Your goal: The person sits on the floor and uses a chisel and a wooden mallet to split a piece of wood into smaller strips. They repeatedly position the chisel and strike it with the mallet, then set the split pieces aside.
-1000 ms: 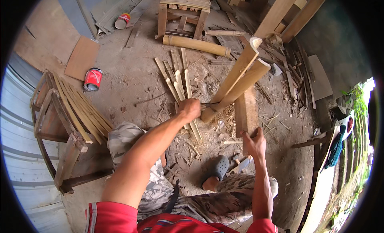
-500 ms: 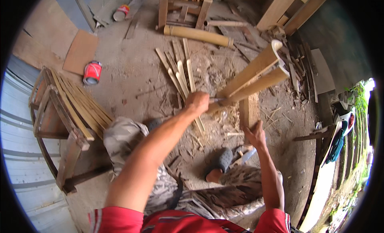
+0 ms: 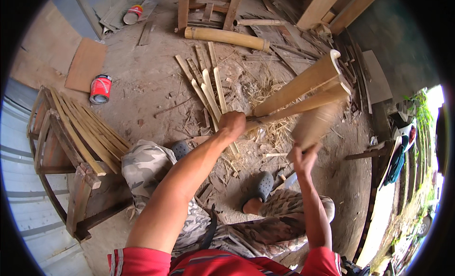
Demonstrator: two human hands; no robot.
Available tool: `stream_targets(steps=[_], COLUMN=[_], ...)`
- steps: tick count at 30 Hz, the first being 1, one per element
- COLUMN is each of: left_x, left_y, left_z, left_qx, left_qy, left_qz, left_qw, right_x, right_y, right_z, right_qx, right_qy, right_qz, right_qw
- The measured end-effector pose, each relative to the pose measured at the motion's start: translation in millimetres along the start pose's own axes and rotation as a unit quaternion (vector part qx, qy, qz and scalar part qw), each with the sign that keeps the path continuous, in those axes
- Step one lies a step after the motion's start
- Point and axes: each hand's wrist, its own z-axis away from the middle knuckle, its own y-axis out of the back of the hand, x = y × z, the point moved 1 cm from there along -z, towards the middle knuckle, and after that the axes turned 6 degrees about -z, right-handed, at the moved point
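A thick length of bamboo (image 3: 298, 84) slants up to the right, split lengthwise into two parts that spread apart at the far end. My left hand (image 3: 232, 125) is closed at its near end, around the handle of what looks like a knife. A little of the dark blade (image 3: 251, 118) shows in the split; the handle is hidden in my fist. My right hand (image 3: 304, 157) grips a wooden block (image 3: 316, 124), mallet-like and smeared by motion, just right of the bamboo's lower part. Several split bamboo strips (image 3: 208, 86) lie left of the bamboo.
Shavings (image 3: 275, 129) litter the ground beneath the bamboo. A whole bamboo pole (image 3: 227, 37) lies before a wooden stool (image 3: 208, 10). At the left, long strips (image 3: 85, 124) rest on a wooden frame (image 3: 78, 195). A red can (image 3: 101, 88) and a blade-like tool (image 3: 288, 180) are on the ground.
The wooden block in my right hand has swung to the right and tilted, out from beneath the bamboo. My left hand keeps its grip at the split, nearly still.
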Motion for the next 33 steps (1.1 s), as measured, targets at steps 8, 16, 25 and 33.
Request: stream_targets(steps=[8,16,25,33], left_x=[-36.2,-40.6,-22.8,-53.3], left_y=[-23.4,-2.1,31.3,11.9], left_z=[-18.6,-9.1,-5.0,-6.7], left_qx=[0.070,0.052,-0.002,0.047], left_qy=[-0.029,-0.012,-0.006,0.017], left_qz=[0.148,-0.052,-0.087,-0.071], left_qw=[0.986,0.997,0.996,0.996], right_x=[-59.1,-68.8,12.6,-97.2], right_y=[0.4,5.4,-15.2,8.2], right_z=[-30.9,-31.0,-6.8,-44.8], right_qx=[-0.091,0.135,-0.164,0.046], right_qy=[-0.197,0.087,-0.178,-0.042], right_qz=[0.153,-0.046,0.208,-0.088], right_qw=[0.964,0.986,0.948,0.994])
